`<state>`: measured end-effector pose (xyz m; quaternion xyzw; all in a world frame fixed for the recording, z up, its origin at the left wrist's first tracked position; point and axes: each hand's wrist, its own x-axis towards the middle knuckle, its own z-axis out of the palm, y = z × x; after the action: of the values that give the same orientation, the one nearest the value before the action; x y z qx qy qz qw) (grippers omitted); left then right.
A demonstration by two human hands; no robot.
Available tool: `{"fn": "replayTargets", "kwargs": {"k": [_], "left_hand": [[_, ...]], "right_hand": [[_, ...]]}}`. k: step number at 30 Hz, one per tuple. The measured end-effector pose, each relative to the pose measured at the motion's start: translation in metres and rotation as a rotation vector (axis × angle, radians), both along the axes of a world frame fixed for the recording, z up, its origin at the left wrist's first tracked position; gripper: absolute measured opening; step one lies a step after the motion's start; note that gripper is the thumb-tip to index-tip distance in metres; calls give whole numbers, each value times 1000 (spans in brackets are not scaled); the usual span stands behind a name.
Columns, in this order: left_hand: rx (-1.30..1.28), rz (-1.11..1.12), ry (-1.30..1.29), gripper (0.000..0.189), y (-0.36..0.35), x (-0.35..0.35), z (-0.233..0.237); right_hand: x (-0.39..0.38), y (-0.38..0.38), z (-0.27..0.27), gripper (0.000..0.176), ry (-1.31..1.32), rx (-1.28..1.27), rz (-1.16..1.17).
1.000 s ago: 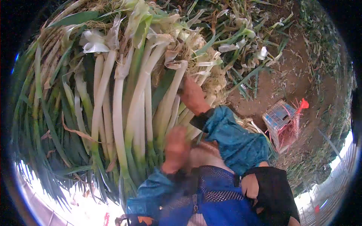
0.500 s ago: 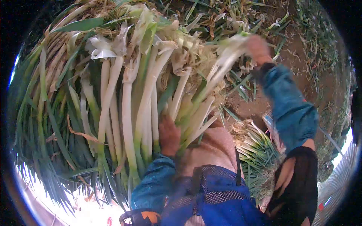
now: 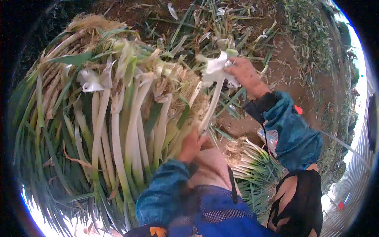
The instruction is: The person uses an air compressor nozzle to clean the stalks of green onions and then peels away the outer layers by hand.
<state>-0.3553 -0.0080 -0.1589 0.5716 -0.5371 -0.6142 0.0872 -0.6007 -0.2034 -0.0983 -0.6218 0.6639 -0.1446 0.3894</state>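
A large heap of leeks [image 3: 118, 130], white stalks above and green leaves below, fills the left and middle. My right hand [image 3: 245, 74] is closed on the pale, peeled outer layers [image 3: 215, 68] at the top of one leek [image 3: 213, 103] that slants up from the heap's right edge. Lower on that leek, my left hand [image 3: 191, 145] is wrapped round its stalk beside the heap. Dry roots and loose white skins lie along the top of the heap.
A smaller bundle of leeks [image 3: 252, 162] lies on the ground by my knee. Scattered leaf scraps cover the brown soil [image 3: 290, 87]. A printed packet [image 3: 268, 139] lies beside my right sleeve.
My right hand has moved left and down, and white layers now hang spread beneath it. My left hand has shifted right and slightly up. The view has shifted, with the heap lower in it.
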Motion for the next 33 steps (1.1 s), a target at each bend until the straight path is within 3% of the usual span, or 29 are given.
{"fn": "replayTargets", "kwargs": {"k": [3, 5, 7, 9, 13, 15, 17, 20, 21, 22, 23, 24, 25, 28, 30, 33], "left_hand": [[146, -64, -6, 57, 11, 11, 25], [-68, -105, -46, 44, 65, 29, 23], [-108, -146, -157, 33, 75, 37, 26], [23, -151, -307, 26, 53, 16, 39], [110, -53, -347, 26, 38, 15, 2], [46, -47, -359, 25, 49, 16, 9], [3, -73, -378, 25, 53, 14, 15], [-5, -104, -422, 23, 63, 20, 13], [-9, -96, -438, 23, 72, 28, 0], [-16, -88, -455, 22, 79, 39, -10], [34, -70, -498, 22, 86, 49, -16], [82, -50, -532, 22, 90, 54, -20], [128, -36, -560, 22, 92, 59, -25], [116, -187, -596, 22, 96, 69, -16], [-190, -237, -608, 27, 81, 67, 11], [-768, -223, -640, 44, 42, 87, 73]], "right_hand": [[-45, 10, -48, 18, 559, -830, 429], [-101, -20, -55, 13, 861, -248, 38], [-159, -35, -57, 21, 504, -373, -240], [-172, -36, -64, 29, 684, -569, 137], [-71, 7, -64, 68, 294, 3, -71], [-5, 46, -37, 57, 274, -52, 54], [27, 67, -59, 41, 396, -61, 185], [25, 63, -103, 20, 542, 0, 509], [2, 61, -116, 9, 606, -136, 418], [-24, 49, -120, 8, 666, -157, 397], [-58, 43, -113, 10, 589, -361, 291], [-93, 25, -97, 14, 661, -204, 211], [-122, 16, -83, 16, 894, -179, 141], [-149, 9, -68, 31, 913, -44, 223], [-103, 33, -64, 44, 876, 12, 252], [13, 53, -56, 71, 301, 72, 178]]}}
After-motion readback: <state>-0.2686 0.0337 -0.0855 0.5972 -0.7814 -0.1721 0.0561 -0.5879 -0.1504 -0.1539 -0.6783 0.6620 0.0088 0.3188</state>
